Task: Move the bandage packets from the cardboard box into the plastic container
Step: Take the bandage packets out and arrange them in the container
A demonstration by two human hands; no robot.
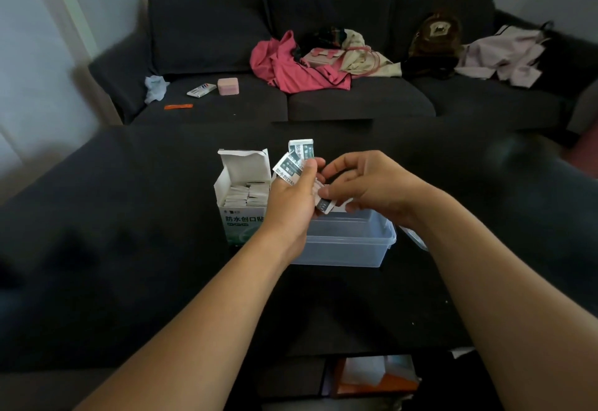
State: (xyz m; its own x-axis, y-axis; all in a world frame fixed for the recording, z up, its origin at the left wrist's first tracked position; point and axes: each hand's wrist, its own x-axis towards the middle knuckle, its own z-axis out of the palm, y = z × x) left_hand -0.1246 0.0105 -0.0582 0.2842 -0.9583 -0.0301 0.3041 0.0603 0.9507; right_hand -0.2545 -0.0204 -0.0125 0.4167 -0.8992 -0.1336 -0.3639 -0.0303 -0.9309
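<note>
My left hand [293, 198] grips a fanned bunch of packets [296, 161], thumb curled over them, the top ones sticking out toward 12 o'clock. My right hand [372, 185] is at 3 o'clock of the left, fingers curled in; it looks to pinch one lower packet [324, 205] at its fingertips, though the hold is partly hidden.

Both hands hang above the far rim of the tub [349, 245], which sits on the black table [129, 249]. I see no packets inside it, but my hands cover part of it. The box [241, 197] stands just beside the tub at its 9 o'clock, flap up, with packets stacked inside.

Risks, as I judge them:
- The fan is loose. If my thumb eases while the right hand pulls one out, others may slide and drop.
- The bunch sits over the gap between box and tub. A slipped packet could land back in the box, or on the table at 12 o'clock of the tub.
- The lower packet hangs near the tub's rim, not its middle. Let go here and it may catch the edge and tip outside.
- My left wrist is close to the box corner. A careless swing could knock the box over and spill the stack.
- The tub is light plastic; a bump from the right forearm may shove it.
</note>
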